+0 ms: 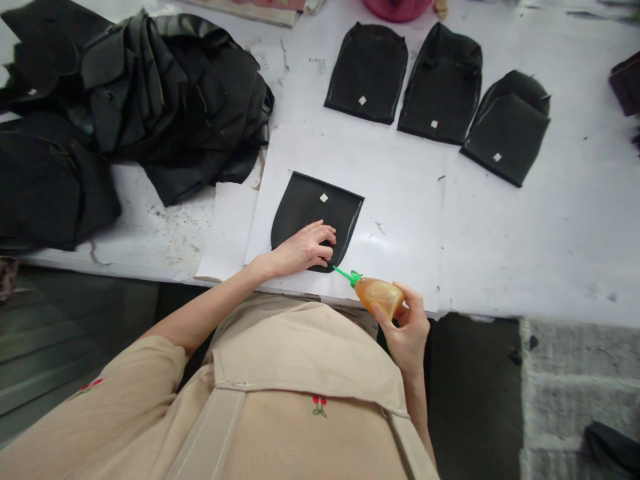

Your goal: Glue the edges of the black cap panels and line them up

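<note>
A black leather-like pocket piece (pixel 300 207) with a rounded lower edge and a small pale diamond mark lies on the white table near its front edge. My left hand (pixel 305 248) rests on the piece, fingers stretched and slightly bent over it, holding nothing. A squeeze glue bottle (pixel 377 293) with amber liquid and a green nozzle is gripped in my right hand (pixel 410 330). The nozzle tip meets the rounded edge of the piece, just beside my left fingers. A whitish line runs along the piece's right edge.
Three similar black pieces, a left one (pixel 367 70), a middle one (pixel 443 83) and a right one (pixel 507 127), lie at the back right. A heap of black pieces (pixel 175 93) covers the left. Behind stands a pink container (pixel 397 8).
</note>
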`<state>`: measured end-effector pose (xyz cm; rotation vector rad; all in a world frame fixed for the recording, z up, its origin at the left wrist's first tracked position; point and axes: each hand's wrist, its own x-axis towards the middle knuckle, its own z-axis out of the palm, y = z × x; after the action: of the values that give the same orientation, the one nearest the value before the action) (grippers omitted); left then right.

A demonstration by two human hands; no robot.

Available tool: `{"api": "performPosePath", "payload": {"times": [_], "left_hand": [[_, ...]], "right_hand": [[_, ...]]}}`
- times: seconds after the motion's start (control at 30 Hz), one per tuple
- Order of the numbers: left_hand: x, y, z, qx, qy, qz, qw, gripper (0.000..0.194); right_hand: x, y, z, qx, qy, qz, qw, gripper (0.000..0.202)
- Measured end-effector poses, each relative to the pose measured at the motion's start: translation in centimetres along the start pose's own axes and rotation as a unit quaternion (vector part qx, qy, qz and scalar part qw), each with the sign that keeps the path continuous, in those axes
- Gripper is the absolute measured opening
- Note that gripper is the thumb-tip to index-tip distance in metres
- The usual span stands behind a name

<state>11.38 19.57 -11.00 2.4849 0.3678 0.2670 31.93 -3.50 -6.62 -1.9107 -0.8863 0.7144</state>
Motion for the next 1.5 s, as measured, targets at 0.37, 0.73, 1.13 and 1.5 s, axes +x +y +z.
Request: {"api": "performPosePath", "payload": {"times": [0.37,0.73,1.13,1.5], "left_hand": [[0.0,0.1,-0.3,-0.025,0.002,-0.008,1.000,0.010],[0.0,0.3,-0.6,-0.020,-0.006,-0.010,1.000,0.009],[0.0,0.3,-0.5,-0.043,0.002,-0.017,0.999,0.007],[0.2,1.0,-0.5,-0.008,0.006,-0.034,0.999,0.005]], "right_hand": [[0.0,0.6,0.6,0.008,0.035,-0.013,0.999,0.054],[1.1,1.2,1.0,0.029,0.041,-0.001,0.999,0.056],[-0.2,1.6,1.0,0.062,0.000,0.027,0.998,0.057],[0.0,1.7,-0.1,0.140,0.004,0.083,0.987,0.058]]}}
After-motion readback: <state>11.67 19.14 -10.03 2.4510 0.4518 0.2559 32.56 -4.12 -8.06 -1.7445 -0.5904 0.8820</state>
